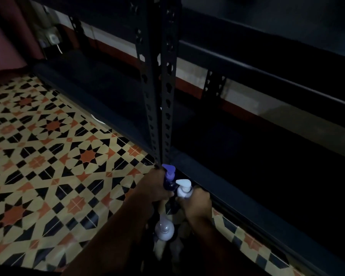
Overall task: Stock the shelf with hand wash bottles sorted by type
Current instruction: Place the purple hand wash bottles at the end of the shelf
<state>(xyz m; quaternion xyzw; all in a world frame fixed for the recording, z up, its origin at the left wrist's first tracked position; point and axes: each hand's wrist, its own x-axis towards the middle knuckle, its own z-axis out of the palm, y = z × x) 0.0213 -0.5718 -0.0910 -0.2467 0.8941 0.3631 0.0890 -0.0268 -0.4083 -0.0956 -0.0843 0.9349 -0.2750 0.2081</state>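
A dark bottle with a purple pump (170,179) is gripped by the left hand (154,188), and a white pump bottle (184,189) by the right hand (197,204). Both are held just beside the dark shelf's (237,202) front edge, above the patterned floor (48,156).

Both forearms are bare, with no sleeve showing anywhere along them. The left hand (154,189) and the right hand (197,202) wear no gloves.
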